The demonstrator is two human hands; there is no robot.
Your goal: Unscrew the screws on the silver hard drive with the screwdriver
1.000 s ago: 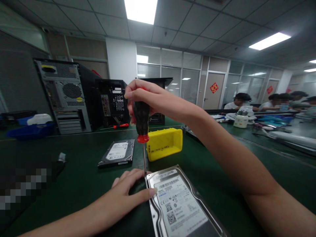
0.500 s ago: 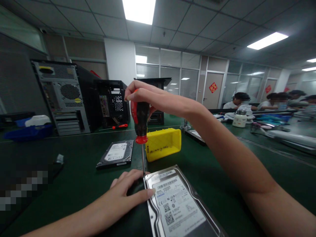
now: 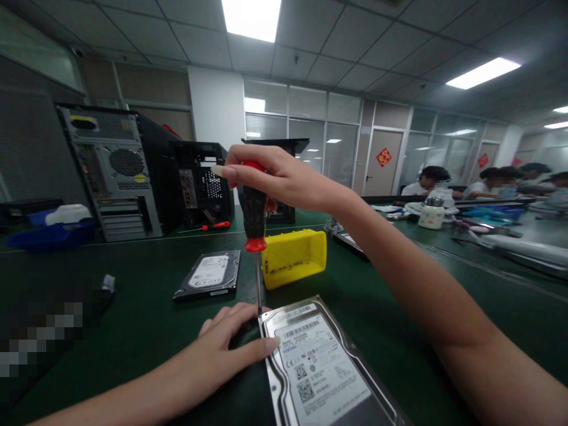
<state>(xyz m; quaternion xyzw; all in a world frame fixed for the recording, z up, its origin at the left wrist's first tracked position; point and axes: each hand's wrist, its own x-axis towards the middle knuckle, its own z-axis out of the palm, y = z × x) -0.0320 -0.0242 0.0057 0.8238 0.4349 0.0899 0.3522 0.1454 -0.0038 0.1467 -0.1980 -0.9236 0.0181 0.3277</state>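
Observation:
A silver hard drive (image 3: 326, 361) with a white label lies on the green table close in front of me. My left hand (image 3: 233, 337) steadies its far left corner, thumb on the label's edge and fingers against the side. Above that corner my right hand (image 3: 261, 171) is closed over the top of a red and black screwdriver (image 3: 255, 216). The screwdriver stands nearly upright, its shaft reaching down to the drive's corner. The tip itself is too small to make out.
Behind the drive a yellow plastic bin (image 3: 295, 260) lies on its side. Another hard drive (image 3: 208, 275) rests to its left. Computer cases (image 3: 119, 171) stand at the back left, with a red screwdriver (image 3: 216, 225) before them. A blue tray (image 3: 53, 234) sits far left. People work at the right.
My right hand has turned a little on the screwdriver handle, its thumb and index finger now further left. The handle has turned with less red showing. The left hand and drive stay put.

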